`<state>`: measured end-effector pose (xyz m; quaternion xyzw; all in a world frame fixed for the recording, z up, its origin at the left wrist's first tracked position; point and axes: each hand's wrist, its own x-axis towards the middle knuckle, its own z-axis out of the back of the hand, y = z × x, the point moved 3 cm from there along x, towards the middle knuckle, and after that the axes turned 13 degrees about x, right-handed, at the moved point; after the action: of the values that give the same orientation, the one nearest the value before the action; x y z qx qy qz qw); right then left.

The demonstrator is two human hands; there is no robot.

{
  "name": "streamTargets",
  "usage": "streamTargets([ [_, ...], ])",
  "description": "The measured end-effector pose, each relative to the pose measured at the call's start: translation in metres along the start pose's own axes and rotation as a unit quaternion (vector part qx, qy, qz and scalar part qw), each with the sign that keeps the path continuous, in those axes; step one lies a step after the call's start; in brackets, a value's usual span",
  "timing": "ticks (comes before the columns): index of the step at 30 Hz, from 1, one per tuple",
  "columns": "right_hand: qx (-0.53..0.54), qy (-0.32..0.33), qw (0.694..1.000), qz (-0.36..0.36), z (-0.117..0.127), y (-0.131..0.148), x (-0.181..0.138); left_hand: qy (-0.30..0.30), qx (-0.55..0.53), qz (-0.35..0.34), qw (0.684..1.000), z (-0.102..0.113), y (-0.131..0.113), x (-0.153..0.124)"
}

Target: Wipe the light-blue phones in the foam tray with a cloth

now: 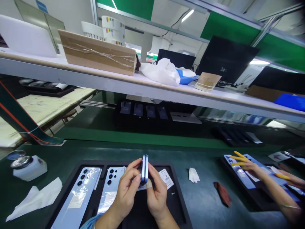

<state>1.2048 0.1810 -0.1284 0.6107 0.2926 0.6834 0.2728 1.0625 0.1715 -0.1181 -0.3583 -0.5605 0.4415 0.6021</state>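
Note:
My left hand and my right hand grip a blue phone between them, fingers closed on either side. It is turned edge-on, and its side shows two parallel layers, like a folded phone; its faces are hidden. Beneath my hands lies a black tray. In its left part are a light-blue phone with a white label and a second light-blue phone, partly covered by my left hand. A white label card with a barcode sits in the tray beyond my right hand.
On the left stand a metal-topped bottle and a crumpled white cloth. A small white tissue and a brown cloth lie right. Another person's hand, in yellow finger cots, reaches over a second tray. A shelf crosses above.

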Motion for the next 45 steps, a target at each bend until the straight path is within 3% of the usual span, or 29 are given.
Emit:
streamTargets([
  [7, 0.050, -0.024, 0.996, -0.072, 0.003, -0.014, -0.005, 0.006, 0.036, 0.016, 0.999, -0.002, -0.005, 0.005],
  [14, 0.088, 0.010, 0.990, -0.113, 0.005, -0.016, -0.009, -0.015, 0.045, 0.044, 0.998, -0.002, -0.005, 0.010],
  [22, 0.109, -0.063, 0.983, -0.131, 0.004, -0.015, -0.007, 0.001, 0.056, 0.056, 0.997, -0.011, -0.013, 0.015],
  [31, 0.121, -0.090, 0.976, -0.155, 0.003, -0.015, -0.003, 0.006, 0.052, 0.074, 0.996, -0.015, -0.001, 0.015],
  [36, 0.058, -0.054, 0.989, -0.125, 0.003, -0.015, -0.009, -0.005, -0.027, 0.075, 0.997, -0.011, 0.002, 0.010],
  [45, -0.070, 0.038, 0.997, 0.003, -0.005, 0.006, -0.008, -0.039, -0.127, 0.072, 0.988, 0.000, 0.005, -0.001],
])
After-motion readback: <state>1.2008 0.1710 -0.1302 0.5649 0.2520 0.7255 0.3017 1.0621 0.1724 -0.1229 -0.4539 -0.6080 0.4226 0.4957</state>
